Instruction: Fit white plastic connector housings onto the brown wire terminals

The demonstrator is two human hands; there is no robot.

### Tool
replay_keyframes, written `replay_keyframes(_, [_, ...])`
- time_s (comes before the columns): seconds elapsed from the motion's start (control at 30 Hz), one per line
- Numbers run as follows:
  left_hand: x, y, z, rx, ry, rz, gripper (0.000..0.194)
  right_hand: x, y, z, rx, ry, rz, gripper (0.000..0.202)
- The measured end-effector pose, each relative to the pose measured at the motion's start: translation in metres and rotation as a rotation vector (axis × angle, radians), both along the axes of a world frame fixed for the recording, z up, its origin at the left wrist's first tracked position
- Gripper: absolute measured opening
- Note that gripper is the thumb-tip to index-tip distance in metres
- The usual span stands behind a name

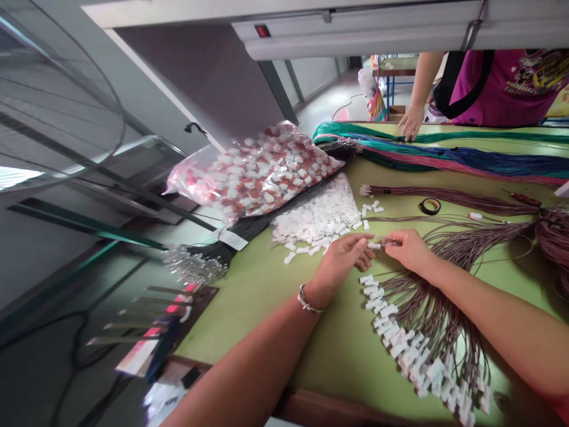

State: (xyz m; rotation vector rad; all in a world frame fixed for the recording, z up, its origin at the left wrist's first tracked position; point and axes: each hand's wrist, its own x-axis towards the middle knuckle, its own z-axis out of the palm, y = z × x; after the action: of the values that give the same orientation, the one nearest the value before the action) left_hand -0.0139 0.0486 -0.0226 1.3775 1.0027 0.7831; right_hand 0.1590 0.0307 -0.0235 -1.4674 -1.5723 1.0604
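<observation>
Over the green table, my left hand pinches a small white connector between thumb and fingers. Close on its right, my right hand is closed on the ends of several thin brown wires; their tips point at the connector. Below my hands lies a fan of brown wires with white connectors on their ends. Just beyond my left hand is a pile of loose white connectors.
A clear bag of red and white parts lies behind the pile, beside black cables. Farther back are green, blue and pink wires, a black tape roll and a person's hand. A metal-pronged rack stands left.
</observation>
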Motion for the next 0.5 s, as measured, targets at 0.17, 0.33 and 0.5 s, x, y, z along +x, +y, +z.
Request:
replay_keyframes(0.17, [0.0034,0.0019,-0.0012,-0.035,-0.010,0.013,0.022,-0.0015,-0.0005,-0.0013,-0.005,-0.030,-0.002,0.017])
replay_keyframes(0.33, [0.0030,0.0005,-0.0005,0.004,-0.031,0.057,0.018,-0.0010,-0.0014,0.0019,-0.032,0.016,0.004,0.017])
replay_keyframes(0.5, [0.0022,-0.0003,-0.0015,0.029,-0.038,0.041,0.019,-0.0010,-0.0030,0.0041,-0.052,0.045,0.010,0.019])
